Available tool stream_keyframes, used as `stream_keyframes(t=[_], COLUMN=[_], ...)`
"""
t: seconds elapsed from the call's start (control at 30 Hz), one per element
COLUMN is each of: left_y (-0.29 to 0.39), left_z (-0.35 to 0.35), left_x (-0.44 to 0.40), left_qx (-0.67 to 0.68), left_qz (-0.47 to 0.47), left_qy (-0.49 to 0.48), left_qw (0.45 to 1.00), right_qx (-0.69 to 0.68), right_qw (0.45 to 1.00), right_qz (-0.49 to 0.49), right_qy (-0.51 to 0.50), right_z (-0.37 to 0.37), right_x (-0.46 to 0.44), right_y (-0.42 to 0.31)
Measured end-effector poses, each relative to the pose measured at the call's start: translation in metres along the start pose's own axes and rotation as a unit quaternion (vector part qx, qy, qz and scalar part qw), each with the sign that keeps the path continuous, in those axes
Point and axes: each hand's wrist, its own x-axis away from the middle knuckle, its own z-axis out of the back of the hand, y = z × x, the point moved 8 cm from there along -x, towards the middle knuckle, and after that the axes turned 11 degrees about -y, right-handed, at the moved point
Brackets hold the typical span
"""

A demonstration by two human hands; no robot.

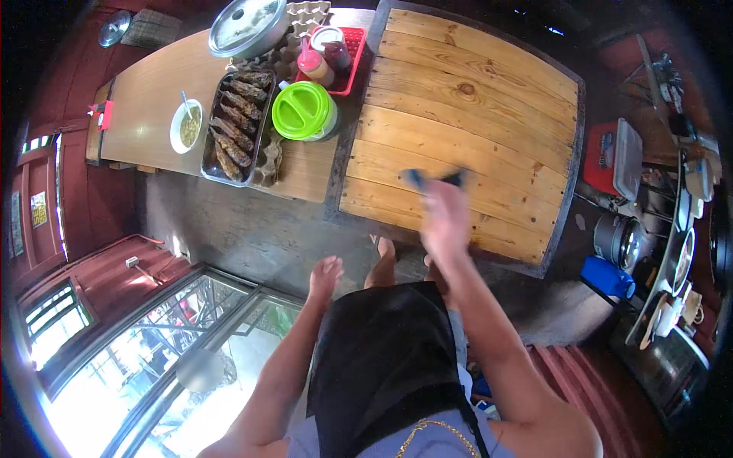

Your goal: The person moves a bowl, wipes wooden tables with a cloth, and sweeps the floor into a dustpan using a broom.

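My right hand (446, 217) is over the near part of the slatted wooden tabletop (466, 84), smeared by motion. It grips a dark blue and black cloth (437, 179), whose ends stick out on both sides of the fingers. Whether the cloth presses on the wood or hovers just above it, I cannot tell. Held off to the left, in front of the black apron (385, 343), my left hand (327, 276) has nothing in it, and its fingers are loosely extended.
On the adjoining table stand a tray of grilled eggplants (238, 126), a bowl with a spoon (186, 126), a green-lidded tub (304, 111), a red basket (353, 61) of bottles and a large lidded pot (248, 27). Right of the wooden table sits a red container (613, 159); glass panes (191, 343) lie lower left.
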Motion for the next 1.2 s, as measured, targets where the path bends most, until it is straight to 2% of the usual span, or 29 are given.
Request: stream_keyframes(t=[0.03, 0.07, 0.13, 0.23, 0.3, 0.33, 0.4, 0.43, 0.5, 0.53, 0.6, 0.63, 0.67, 0.73, 0.83, 0.9, 0.97, 1.0, 1.07, 1.13, 1.2], left_y=[-0.014, -0.012, -0.006, -0.025, -0.039, -0.027, -0.007, 0.009, 0.035, 0.028, 0.03, 0.048, 0.059, 0.074, 0.09, 0.094, 0.089, 0.084, 0.07, 0.052, 0.037], left_z=[0.017, 0.024, 0.042, 0.07, 0.089, 0.079, 0.058, 0.044, 0.022, 0.025, 0.021, -0.012, -0.038, -0.084, -0.183, -0.261, -0.342, -0.377, -0.449, -0.511, -0.58], left_x=[0.006, 0.018, 0.043, 0.049, 0.039, 0.045, 0.054, 0.059, 0.065, 0.055, 0.024, 0.04, 0.045, 0.05, 0.07, 0.082, 0.099, 0.101, 0.108, 0.107, 0.115], left_qx=[0.044, 0.042, -0.127, -0.159, -0.209, -0.162, -0.173, -0.178, -0.291, -0.298, -0.372, -0.348, -0.359, -0.378, -0.429, -0.446, -0.49, -0.495, -0.542, -0.574, -0.602], left_qz=[-0.001, 0.001, 0.033, 0.044, 0.049, 0.029, 0.056, 0.051, 0.063, 0.055, -0.094, -0.065, -0.076, -0.082, -0.112, -0.127, -0.153, -0.154, -0.197, -0.207, -0.219], left_qy=[-0.015, -0.02, 0.032, 0.022, -0.022, -0.061, -0.057, -0.071, -0.066, -0.075, -0.109, -0.133, -0.147, -0.159, -0.219, -0.249, -0.291, -0.29, -0.285, -0.275, -0.273], left_qw=[0.999, 0.999, 0.991, 0.986, 0.976, 0.985, 0.982, 0.98, 0.952, 0.95, 0.917, 0.926, 0.919, 0.908, 0.869, 0.85, 0.808, 0.805, 0.765, 0.743, 0.717], right_qx=[-0.023, -0.074, 0.085, 0.079, 0.124, 0.145, 0.167, 0.202, 0.255, 0.271, 0.201, 0.205, 0.206, 0.217, 0.243, 0.214, 0.17, 0.128, 0.056, 0.052, 0.027], right_qw=[0.998, 0.98, 0.938, 0.946, 0.942, 0.934, 0.938, 0.943, 0.933, 0.921, 0.898, 0.875, 0.847, 0.822, 0.824, 0.806, 0.804, 0.802, 0.767, 0.784, 0.78], right_qz=[0.044, 0.053, 0.163, 0.099, 0.011, -0.042, -0.154, -0.174, -0.229, -0.268, -0.392, -0.438, -0.484, -0.488, -0.471, -0.472, -0.478, -0.482, -0.517, -0.483, -0.497], right_qy=[-0.045, -0.179, -0.295, -0.299, -0.313, -0.324, -0.261, -0.2, -0.108, -0.078, -0.005, 0.034, 0.073, 0.197, 0.2, 0.287, 0.312, 0.328, 0.376, 0.387, 0.378], right_z=[-0.041, -0.098, -0.185, -0.183, -0.113, -0.073, 0.023, 0.066, 0.146, 0.183, 0.243, 0.279, 0.314, 0.376, 0.429, 0.48, 0.515, 0.531, 0.556, 0.58, 0.603], right_x=[-0.021, -0.027, -0.01, 0.023, 0.049, 0.065, 0.106, 0.141, 0.199, 0.224, 0.301, 0.323, 0.344, 0.379, 0.446, 0.471, 0.497, 0.51, 0.54, 0.56, 0.579], right_y=[-0.038, -0.052, -0.072, -0.04, 0.003, 0.027, 0.081, 0.114, 0.16, 0.172, 0.228, 0.231, 0.228, 0.209, 0.202, 0.187, 0.183, 0.18, 0.189, 0.196, 0.207])
